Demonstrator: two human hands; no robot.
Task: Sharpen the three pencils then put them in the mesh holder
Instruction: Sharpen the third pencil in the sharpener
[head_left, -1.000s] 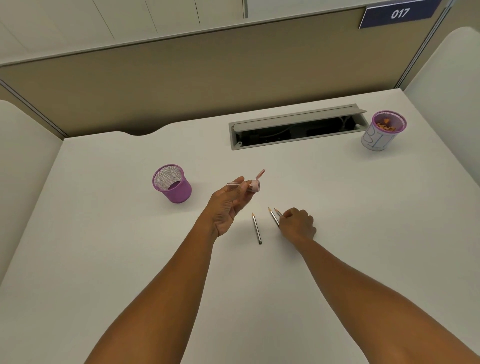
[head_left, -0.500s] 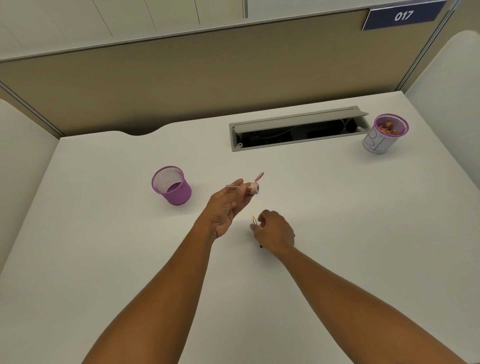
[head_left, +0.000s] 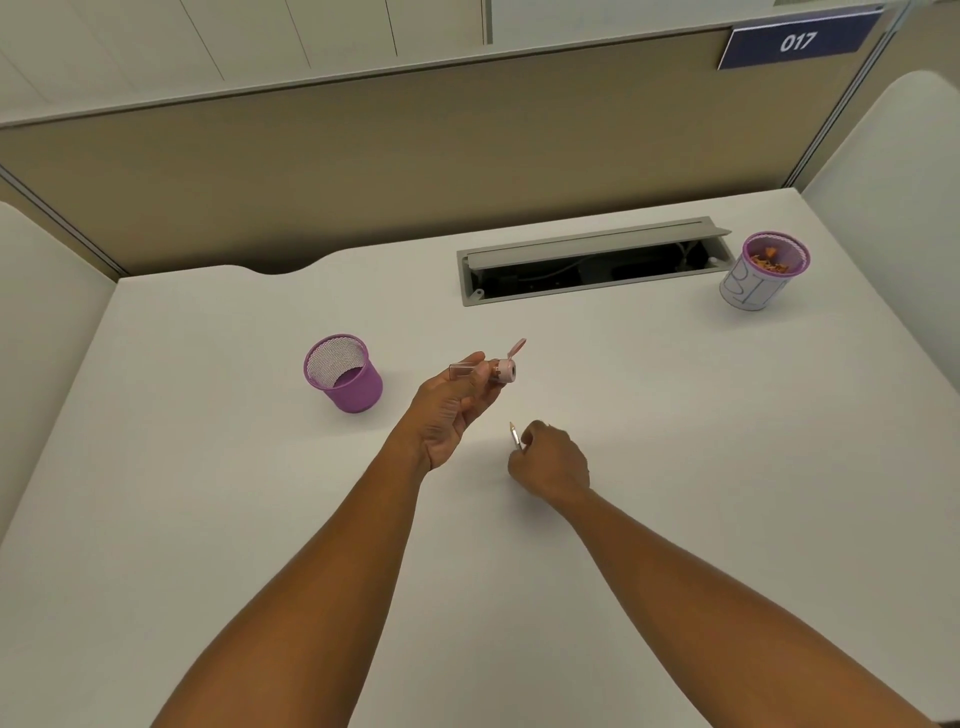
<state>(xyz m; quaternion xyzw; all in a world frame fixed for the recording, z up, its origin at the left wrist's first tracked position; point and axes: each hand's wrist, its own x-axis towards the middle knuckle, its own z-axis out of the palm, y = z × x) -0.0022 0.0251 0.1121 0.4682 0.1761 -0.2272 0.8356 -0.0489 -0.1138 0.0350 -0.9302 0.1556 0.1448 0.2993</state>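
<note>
From the head camera, your left hand (head_left: 457, 402) is raised just left of frame centre, its fingers pinched around a small clear-barrelled sharpener with a pink head (head_left: 485, 370). Its pink cap hangs flipped open, and the hole faces right toward your other hand, which looks like a hold meant to receive a pencil tip without re-gripping.

Just below and right of it, your right hand (head_left: 553, 460) sits knuckles-up on the white desk (head_left: 675, 415), fingers curled around a thin silver-grey pencil with a pale wooden tip (head_left: 515, 434). Only the tip end shows, poking out toward the sharpener; the rest is hidden under the hand. The other two pencils are out of sight, so you cannot tell where they lie.

The purple mesh holder (head_left: 343, 371) stands upright at centre-left, near your left hand, and nothing shows inside it. A second purple-rimmed cup wrapped in white paper (head_left: 763, 273) sits at the upper right with orange shavings inside, probably kept well apart as the waste pot. Between the cups, the grey cable hatch (head_left: 592, 260) lies open.
</note>
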